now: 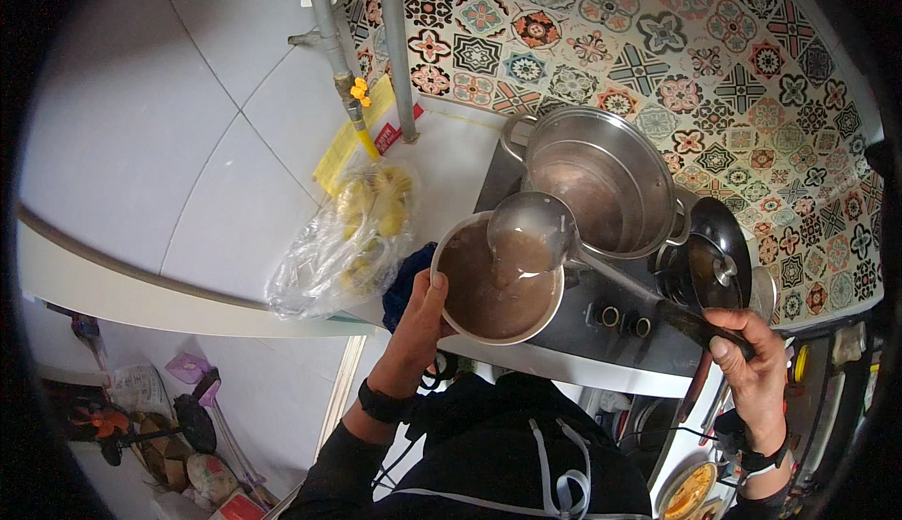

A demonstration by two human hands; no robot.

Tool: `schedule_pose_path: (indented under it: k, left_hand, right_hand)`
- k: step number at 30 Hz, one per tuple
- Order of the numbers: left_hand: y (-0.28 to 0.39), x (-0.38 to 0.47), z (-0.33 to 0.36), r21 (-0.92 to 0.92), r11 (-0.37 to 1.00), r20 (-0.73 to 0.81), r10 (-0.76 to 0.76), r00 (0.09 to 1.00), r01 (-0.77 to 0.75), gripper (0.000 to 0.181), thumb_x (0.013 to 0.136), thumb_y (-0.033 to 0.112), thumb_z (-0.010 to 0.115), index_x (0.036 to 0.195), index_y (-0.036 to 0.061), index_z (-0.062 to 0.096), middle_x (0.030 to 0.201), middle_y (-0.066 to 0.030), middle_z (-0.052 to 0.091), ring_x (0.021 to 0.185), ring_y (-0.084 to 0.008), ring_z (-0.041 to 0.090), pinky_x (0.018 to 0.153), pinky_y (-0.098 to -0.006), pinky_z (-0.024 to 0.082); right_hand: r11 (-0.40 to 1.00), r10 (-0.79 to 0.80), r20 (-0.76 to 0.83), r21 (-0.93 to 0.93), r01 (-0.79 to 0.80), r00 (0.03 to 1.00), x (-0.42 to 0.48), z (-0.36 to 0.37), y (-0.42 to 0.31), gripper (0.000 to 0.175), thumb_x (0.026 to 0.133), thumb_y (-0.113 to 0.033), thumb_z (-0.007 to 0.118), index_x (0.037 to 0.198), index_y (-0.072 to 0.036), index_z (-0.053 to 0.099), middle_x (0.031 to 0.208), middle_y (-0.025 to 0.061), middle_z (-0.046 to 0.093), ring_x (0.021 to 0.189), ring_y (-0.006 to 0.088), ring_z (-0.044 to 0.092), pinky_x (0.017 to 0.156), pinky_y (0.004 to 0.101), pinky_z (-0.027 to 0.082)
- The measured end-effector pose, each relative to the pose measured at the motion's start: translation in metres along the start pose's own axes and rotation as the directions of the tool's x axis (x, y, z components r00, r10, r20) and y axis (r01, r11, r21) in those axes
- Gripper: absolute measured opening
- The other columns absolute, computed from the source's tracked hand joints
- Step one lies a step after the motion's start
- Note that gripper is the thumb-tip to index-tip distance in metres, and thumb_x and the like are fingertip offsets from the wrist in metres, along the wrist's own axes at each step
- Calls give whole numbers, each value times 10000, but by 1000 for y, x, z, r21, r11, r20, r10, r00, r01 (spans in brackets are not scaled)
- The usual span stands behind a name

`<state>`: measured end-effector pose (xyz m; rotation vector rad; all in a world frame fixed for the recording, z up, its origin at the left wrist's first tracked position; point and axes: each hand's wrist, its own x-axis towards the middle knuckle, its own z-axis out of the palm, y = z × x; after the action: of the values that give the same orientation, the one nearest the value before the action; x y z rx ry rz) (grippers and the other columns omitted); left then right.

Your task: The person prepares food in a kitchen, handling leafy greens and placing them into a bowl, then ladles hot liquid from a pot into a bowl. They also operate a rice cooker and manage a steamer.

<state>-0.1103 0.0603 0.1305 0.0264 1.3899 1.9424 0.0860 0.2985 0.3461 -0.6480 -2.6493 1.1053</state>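
Note:
My left hand (421, 316) grips the rim of a bowl (554, 308) with its thumb over the edge. Brownish soup (486, 301) fills much of the bowl. My right hand (750, 368) is closed around the dark handle of a metal ladle (533, 220). The ladle's head hangs over the bowl, with brown liquid in it and at its lip. Just behind the bowl stands a large two-handled steel pot (599, 161) on the black gas stove (557, 337). Its lower inside looks brownish; how much it holds I cannot tell.
A clear plastic bag of yellow-green fruit (366, 224) lies left of the stove, near a grey pipe with a yellow hose (366, 143). To the right sits a black pan with a lid (715, 259). A dish of orange food (690, 492) is at lower right.

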Motion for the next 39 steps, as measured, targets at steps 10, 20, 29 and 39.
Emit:
schedule_pose_path:
  k: [10, 20, 29, 39]
  left_hand:
    - [1, -4, -8, -20, 1000, -4, -5, 1000, 5, 536, 969, 500, 365, 1302, 82, 325, 1205, -88, 463, 1052, -176, 547, 853, -341, 512]
    - [7, -26, -17, -19, 1000, -38, -4, 999, 3, 507, 971, 488, 368, 1288, 93, 337, 1204, -86, 459, 1043, -192, 554, 835, -350, 519]
    - [1, -65, -17, -95, 994, -88, 39, 995, -47, 501, 963, 502, 392, 1282, 116, 358, 1186, -56, 501, 978, -153, 568, 758, -306, 508]
    - [-22, -131, -26, -238, 961, -210, 93, 973, -143, 511, 964, 486, 401, 1309, 114, 343, 1068, -31, 583, 835, -99, 616, 631, -241, 526]
  right_hand:
    - [750, 438, 72, 521, -409, 896, 13, -11, 26, 282, 897, -259, 616, 1026, -8, 625, 596, 5, 540, 423, 47, 425, 368, 155, 260]
    - [810, 420, -85, 483, -332, 903, 60, -9, 61, 278, 934, -278, 540, 1052, -44, 634, 600, -25, 536, 425, 13, 379, 376, 148, 222]
    - [919, 248, -56, 329, -216, 967, 128, 68, 124, 277, 939, -304, 535, 1045, -63, 621, 875, -14, 601, 715, 82, 508, 632, 226, 419]
    - [876, -474, -102, -159, 456, 875, 62, 95, 53, 365, 899, -311, 589, 1163, -60, 578, 1004, 137, 573, 928, 262, 583, 777, 343, 476]
